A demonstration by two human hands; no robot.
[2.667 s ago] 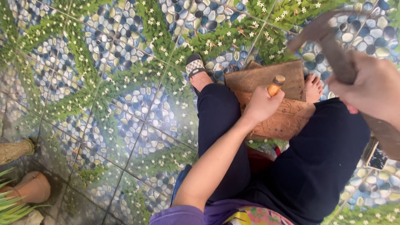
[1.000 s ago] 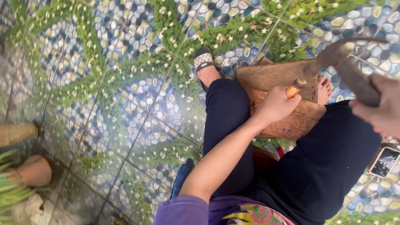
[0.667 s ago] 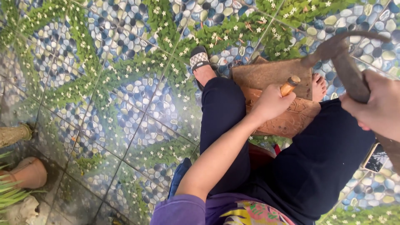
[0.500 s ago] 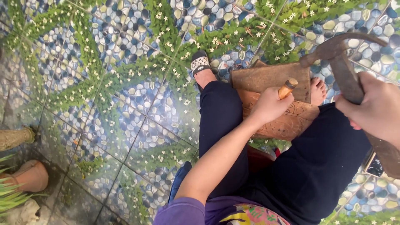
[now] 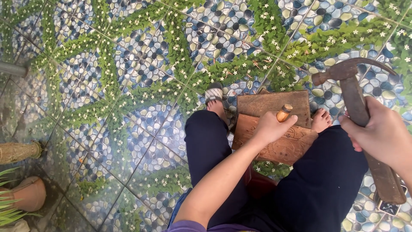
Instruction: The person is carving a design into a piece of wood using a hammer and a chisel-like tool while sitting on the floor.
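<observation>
Left hand (image 5: 269,128) still grips the chisel (image 5: 283,113) upright on the carved board (image 5: 281,144), at six o'clock of the plain board (image 5: 266,103); right hand (image 5: 384,133), clenched round the hammer (image 5: 356,103), has drawn it back, poised at two o'clock

They're wearing dark navy trousers (image 5: 206,146), a purple short-sleeved top (image 5: 189,226), one patterned sandal (image 5: 213,92); other foot (image 5: 320,120) showing bare.
</observation>
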